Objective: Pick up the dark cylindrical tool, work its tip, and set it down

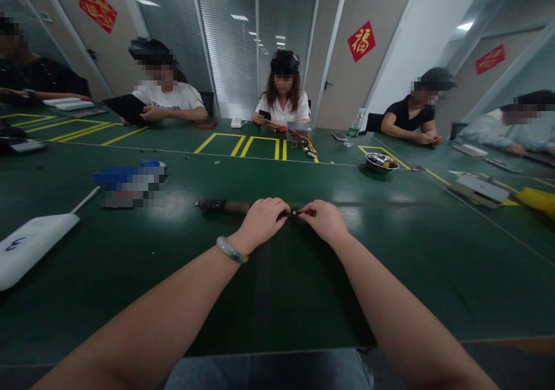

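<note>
Over the green table, my left hand (pixel 263 221), with a bangle (pixel 232 250) at its wrist, is closed with its fingertips on a small black piece (pixel 295 212). A brass-coloured dot shows on that piece; its exact kind is too small to tell. From the other side, my right hand (pixel 324 220) pinches the same piece between thumb and fingers. A dark, pen-like electric screwdriver (pixel 213 205) lies on the table just left of my left hand, its pointed tip facing left. Its right end is hidden behind that hand.
On the left are a white power bank (pixel 37 245) with a cable and a blurred blue-and-white packet (pixel 128 184). Further off stand a metal bowl (pixel 381 164) of small parts, a water bottle (pixel 355 127) and coloured wires (pixel 303 141). Several people sit across the table.
</note>
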Demonstrator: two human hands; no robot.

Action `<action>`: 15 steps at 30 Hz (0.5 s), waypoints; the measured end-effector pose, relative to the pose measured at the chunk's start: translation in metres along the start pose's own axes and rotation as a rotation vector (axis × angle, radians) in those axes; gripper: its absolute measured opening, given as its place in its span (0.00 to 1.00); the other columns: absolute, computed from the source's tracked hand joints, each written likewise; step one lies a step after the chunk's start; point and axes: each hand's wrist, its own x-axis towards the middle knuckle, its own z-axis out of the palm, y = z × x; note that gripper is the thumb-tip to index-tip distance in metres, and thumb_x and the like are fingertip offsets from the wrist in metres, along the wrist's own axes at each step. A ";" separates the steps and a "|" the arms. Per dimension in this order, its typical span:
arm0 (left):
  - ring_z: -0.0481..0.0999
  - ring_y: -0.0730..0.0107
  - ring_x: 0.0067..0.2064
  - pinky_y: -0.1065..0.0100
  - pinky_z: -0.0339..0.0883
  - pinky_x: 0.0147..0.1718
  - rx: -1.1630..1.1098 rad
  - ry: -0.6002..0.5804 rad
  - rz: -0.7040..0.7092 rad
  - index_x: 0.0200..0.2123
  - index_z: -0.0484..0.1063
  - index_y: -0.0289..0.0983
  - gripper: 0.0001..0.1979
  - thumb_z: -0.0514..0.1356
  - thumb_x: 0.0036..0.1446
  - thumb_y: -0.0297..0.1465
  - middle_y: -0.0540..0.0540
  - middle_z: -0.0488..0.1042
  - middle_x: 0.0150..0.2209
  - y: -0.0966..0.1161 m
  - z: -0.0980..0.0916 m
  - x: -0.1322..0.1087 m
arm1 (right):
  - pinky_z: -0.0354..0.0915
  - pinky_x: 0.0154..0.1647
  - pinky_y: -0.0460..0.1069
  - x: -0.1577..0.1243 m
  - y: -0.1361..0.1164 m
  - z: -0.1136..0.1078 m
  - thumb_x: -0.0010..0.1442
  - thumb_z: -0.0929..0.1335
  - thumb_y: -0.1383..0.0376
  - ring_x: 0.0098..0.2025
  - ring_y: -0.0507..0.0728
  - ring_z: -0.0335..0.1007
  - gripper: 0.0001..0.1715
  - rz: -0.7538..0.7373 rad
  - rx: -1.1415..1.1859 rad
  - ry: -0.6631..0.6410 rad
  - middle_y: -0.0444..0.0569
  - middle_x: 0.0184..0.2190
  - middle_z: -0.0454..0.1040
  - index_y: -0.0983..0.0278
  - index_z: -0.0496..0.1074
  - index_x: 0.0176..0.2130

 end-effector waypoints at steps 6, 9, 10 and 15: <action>0.71 0.62 0.46 0.59 0.64 0.46 -0.031 -0.011 -0.023 0.43 0.72 0.42 0.08 0.56 0.61 0.32 0.47 0.73 0.45 -0.002 0.000 0.001 | 0.60 0.36 0.47 -0.002 -0.002 -0.002 0.60 0.69 0.61 0.34 0.52 0.68 0.08 -0.112 -0.106 -0.007 0.44 0.34 0.74 0.57 0.78 0.39; 0.71 0.62 0.47 0.59 0.63 0.47 -0.035 -0.020 -0.027 0.43 0.71 0.42 0.08 0.56 0.61 0.33 0.47 0.73 0.45 -0.003 0.000 0.001 | 0.60 0.38 0.48 -0.003 -0.005 -0.002 0.60 0.68 0.60 0.35 0.52 0.68 0.07 -0.168 -0.133 -0.002 0.44 0.33 0.74 0.59 0.77 0.37; 0.71 0.62 0.47 0.60 0.63 0.47 -0.036 -0.021 -0.027 0.43 0.71 0.42 0.08 0.57 0.61 0.32 0.48 0.73 0.45 -0.003 0.000 0.001 | 0.59 0.39 0.48 -0.003 -0.005 -0.001 0.60 0.68 0.60 0.35 0.52 0.68 0.07 -0.192 -0.137 -0.004 0.45 0.33 0.74 0.59 0.77 0.36; 0.71 0.62 0.46 0.60 0.63 0.47 -0.035 -0.018 -0.025 0.42 0.71 0.42 0.07 0.58 0.59 0.31 0.48 0.73 0.44 -0.003 0.000 0.002 | 0.58 0.39 0.48 -0.004 -0.004 0.003 0.60 0.69 0.61 0.35 0.52 0.68 0.07 -0.255 -0.108 0.017 0.43 0.33 0.75 0.60 0.77 0.34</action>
